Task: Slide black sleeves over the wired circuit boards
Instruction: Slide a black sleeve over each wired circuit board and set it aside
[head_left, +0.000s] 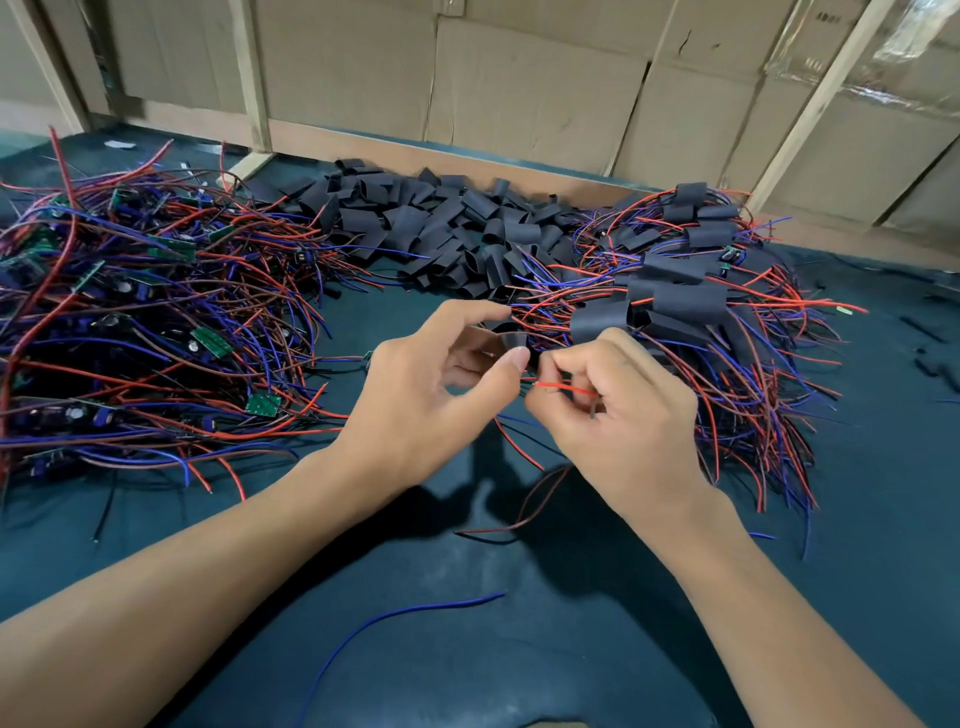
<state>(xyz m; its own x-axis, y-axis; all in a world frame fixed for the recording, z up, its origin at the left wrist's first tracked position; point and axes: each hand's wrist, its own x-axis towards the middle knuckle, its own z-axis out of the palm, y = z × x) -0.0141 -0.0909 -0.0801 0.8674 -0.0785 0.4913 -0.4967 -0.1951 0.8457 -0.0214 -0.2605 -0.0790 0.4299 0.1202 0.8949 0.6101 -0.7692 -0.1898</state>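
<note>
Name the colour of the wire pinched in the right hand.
Red wire, head view.

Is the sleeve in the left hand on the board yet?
Not yet: the sleeve sits between left hand fingers; right hand pinches wires.

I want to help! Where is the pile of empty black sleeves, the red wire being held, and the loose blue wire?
pile of empty black sleeves (441, 228): head view, middle of the heap.
red wire (563, 387): head view, stretch between the hands.
loose blue wire (395, 621): head view, mid-length on the mat.

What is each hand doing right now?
Left hand: closed on a black sleeve, held open.
Right hand: fingers pinching a red wire.
</note>
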